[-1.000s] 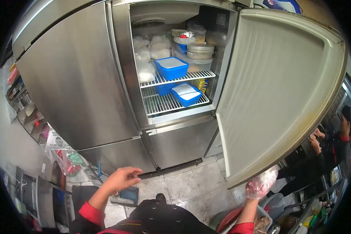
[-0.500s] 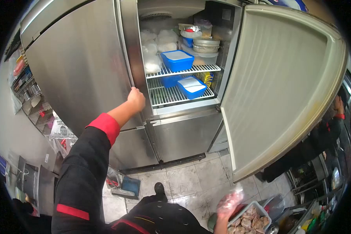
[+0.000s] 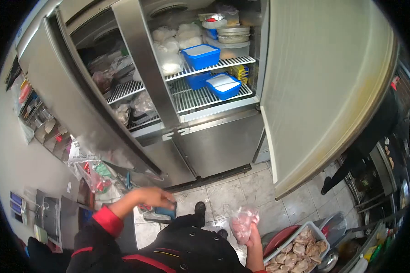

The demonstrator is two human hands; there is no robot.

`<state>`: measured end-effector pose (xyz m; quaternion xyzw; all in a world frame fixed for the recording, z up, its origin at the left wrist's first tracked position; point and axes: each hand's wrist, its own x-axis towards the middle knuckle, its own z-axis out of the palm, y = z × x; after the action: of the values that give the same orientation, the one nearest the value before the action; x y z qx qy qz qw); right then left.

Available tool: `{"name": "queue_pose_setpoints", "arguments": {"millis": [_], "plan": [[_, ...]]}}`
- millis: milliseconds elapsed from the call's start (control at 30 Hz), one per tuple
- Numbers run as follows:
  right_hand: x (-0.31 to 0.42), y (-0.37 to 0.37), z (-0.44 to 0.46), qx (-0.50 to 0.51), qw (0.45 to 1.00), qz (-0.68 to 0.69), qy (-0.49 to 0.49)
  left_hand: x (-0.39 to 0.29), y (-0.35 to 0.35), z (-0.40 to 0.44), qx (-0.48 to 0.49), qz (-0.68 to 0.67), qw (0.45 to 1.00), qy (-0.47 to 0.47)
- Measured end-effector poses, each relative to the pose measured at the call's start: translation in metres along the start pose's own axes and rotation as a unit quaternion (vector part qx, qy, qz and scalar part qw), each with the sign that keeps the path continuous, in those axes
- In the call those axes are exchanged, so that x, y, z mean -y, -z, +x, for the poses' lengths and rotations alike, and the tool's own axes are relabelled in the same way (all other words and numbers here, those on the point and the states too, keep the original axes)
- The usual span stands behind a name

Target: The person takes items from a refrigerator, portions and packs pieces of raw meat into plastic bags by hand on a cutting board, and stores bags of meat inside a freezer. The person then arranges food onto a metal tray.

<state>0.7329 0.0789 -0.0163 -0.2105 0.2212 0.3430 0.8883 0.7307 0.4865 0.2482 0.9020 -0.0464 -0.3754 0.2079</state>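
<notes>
Right hand (image 3: 249,236) grips a clear plastic bag of pinkish contents (image 3: 242,223), near a grey rectangular tub of raw-looking meat pieces (image 3: 300,251). Left hand (image 3: 156,198) empty, fingers loosely open, below the partly open stainless-steel left fridge door (image 3: 79,100). Blue rectangular containers (image 3: 201,56) on white wire shelves (image 3: 209,68).

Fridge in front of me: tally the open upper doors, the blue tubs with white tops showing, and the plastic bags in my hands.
Open upper doors: 2
Blue tubs with white tops showing: 2
Plastic bag, in your right hand: 1
Total: 5
</notes>
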Motion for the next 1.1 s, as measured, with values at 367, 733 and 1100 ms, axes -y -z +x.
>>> {"name": "queue_pose_setpoints", "arguments": {"millis": [367, 733, 1100], "plan": [[0.033, -0.127, 0.083, 0.057, 0.941, -0.330, 0.056, 0.319, -0.265, -0.120, -0.252, -0.607, 0.722, 0.217], [0.099, -0.378, 0.214, 0.081, 0.878, -0.390, 0.267, 0.286, -0.314, -0.190, -0.404, -0.841, 0.346, -0.103], [0.099, -0.504, 0.411, 0.146, 0.921, -0.318, 0.170, 0.347, -0.400, -0.138, -0.492, -0.823, 0.283, -0.023]]}}
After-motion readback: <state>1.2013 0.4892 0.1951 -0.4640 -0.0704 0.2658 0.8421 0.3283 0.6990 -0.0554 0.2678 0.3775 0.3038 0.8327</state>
